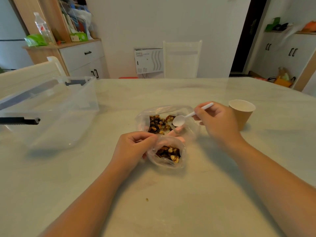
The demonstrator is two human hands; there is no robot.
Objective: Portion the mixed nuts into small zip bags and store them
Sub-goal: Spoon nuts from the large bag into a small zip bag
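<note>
left hand is near the middle of the desk, fingers curled and pinching the left rim of a small zip bag. the bag's mouth is held open and faces up. there are mixed nuts inside it; how full it is can't be judged.

right hand is toward the far right of the left hand, fingers clamped on the handle of a white plastic spoon. handle points up-right, bowl points left and down. the bowl looks empty and sits over the open mouth of a larger clear bag, just right of the nuts in it.

the larger bag lies just beyond the small one, toward the far edge, and the two look to be touching or overlapping. the bulk nuts are piled in its left half.

a brown paper cup stands upright to the right of the right hand, near it, and its inside looks white and bare. a clear plastic storage bin with dark latches sits at the left edge of the desk, well apart from the bags. a single crumb lies on the desk near the front edge, between the forearms.

a white chair stands beyond the far edge.
</note>
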